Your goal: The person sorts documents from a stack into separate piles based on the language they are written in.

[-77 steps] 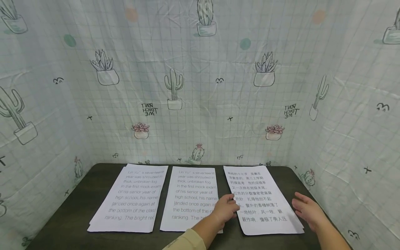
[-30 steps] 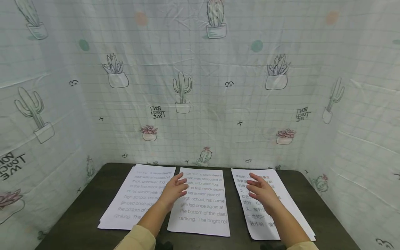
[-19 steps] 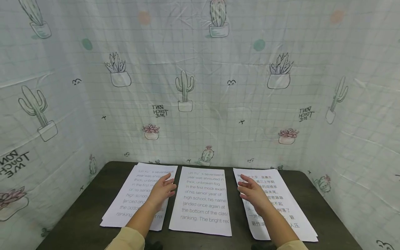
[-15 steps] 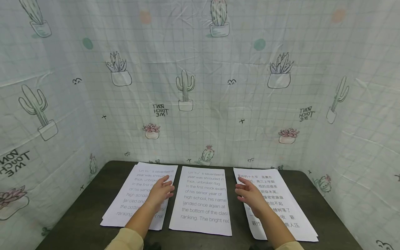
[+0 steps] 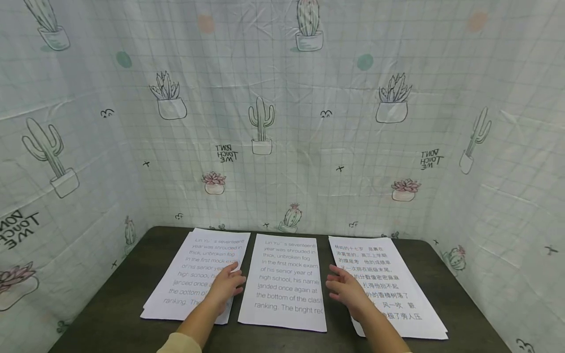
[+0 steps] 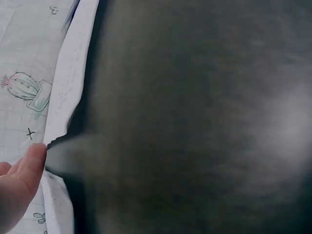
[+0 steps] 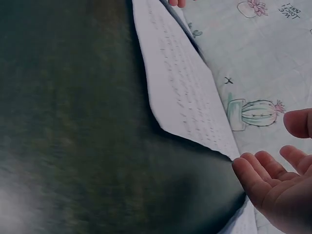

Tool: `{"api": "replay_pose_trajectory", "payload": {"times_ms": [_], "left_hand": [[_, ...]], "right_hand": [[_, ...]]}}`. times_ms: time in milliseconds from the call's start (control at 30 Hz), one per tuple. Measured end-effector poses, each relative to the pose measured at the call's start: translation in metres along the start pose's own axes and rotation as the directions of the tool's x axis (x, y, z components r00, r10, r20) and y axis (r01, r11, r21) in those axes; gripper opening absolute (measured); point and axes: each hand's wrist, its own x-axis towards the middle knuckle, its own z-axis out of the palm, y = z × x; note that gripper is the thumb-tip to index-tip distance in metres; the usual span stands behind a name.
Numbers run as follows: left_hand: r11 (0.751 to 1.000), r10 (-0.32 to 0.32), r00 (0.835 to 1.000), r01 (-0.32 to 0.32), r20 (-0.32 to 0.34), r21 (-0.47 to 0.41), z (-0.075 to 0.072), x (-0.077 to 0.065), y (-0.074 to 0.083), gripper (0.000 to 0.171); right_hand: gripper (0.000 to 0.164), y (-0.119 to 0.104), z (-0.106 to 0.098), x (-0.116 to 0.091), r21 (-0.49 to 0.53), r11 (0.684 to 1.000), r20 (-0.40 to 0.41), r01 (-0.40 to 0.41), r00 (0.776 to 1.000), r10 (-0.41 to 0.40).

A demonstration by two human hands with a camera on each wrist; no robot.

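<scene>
Flanking the middle stack of printed paper (image 5: 282,284) are my two hands. On its left side my left hand (image 5: 224,288) overlaps the right edge of the left paper stack (image 5: 190,267), fingers relaxed and holding nothing. To its right, my right hand (image 5: 347,293) overlaps the left edge of the right paper stack (image 5: 397,284), its fingers loosely spread with nothing in them. English text covers the left and middle stacks; Chinese characters cover the right one. In the right wrist view the right fingertips lie near the corner of a sheet (image 7: 185,87).
The stacks lie side by side on a dark table (image 5: 110,289), with narrow gaps between them. A pale curtain (image 5: 282,181) printed with cacti hangs at the back and along both sides. Lower sheets stick out slightly under the left and right stacks.
Both hands were at the sides of the right stack, then shifted left to either side of the middle stack. In the last half second they have come lower and slightly nearer.
</scene>
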Motion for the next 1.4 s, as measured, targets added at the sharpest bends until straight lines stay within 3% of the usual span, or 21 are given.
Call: {"api": "replay_pose_trajectory", "payload": {"times_ms": [300,500,767,967,1200,1300,1400], "left_hand": [[1.000,-0.023,0.999,0.022,0.027,0.014,0.002,-0.008,-0.011,0.066],[0.998,-0.019,0.998,0.023,0.067,-0.053,-0.001,-0.012,-0.016,0.066],[0.978,-0.095,0.978,0.127,0.187,-0.168,-0.005,-0.019,-0.020,0.069],[0.965,-0.109,0.955,0.169,0.276,-0.202,-0.007,-0.024,-0.025,0.069],[0.953,-0.070,0.934,0.166,0.350,-0.255,-0.002,-0.027,-0.030,0.071],[0.947,-0.056,0.926,0.168,0.373,-0.274,0.002,-0.028,-0.030,0.071],[0.944,-0.063,0.927,0.176,0.370,-0.280,0.004,-0.028,-0.030,0.070]], "right_hand": [[0.062,0.010,0.009,-0.006,0.014,0.996,0.002,-0.083,0.997,0.083],[0.063,0.014,0.007,-0.012,0.050,0.991,0.014,-0.125,0.992,0.125],[0.062,0.022,0.001,-0.019,0.162,0.967,0.037,-0.199,0.980,0.195],[0.069,0.030,-0.003,-0.024,0.268,0.935,0.187,-0.233,0.964,0.187],[0.073,0.038,-0.007,-0.027,0.275,0.920,0.410,-0.279,0.900,0.150],[0.073,0.038,-0.005,-0.028,0.267,0.923,0.449,-0.276,0.883,0.134],[0.073,0.037,-0.005,-0.028,0.261,0.928,0.435,-0.267,0.890,0.134]]}}
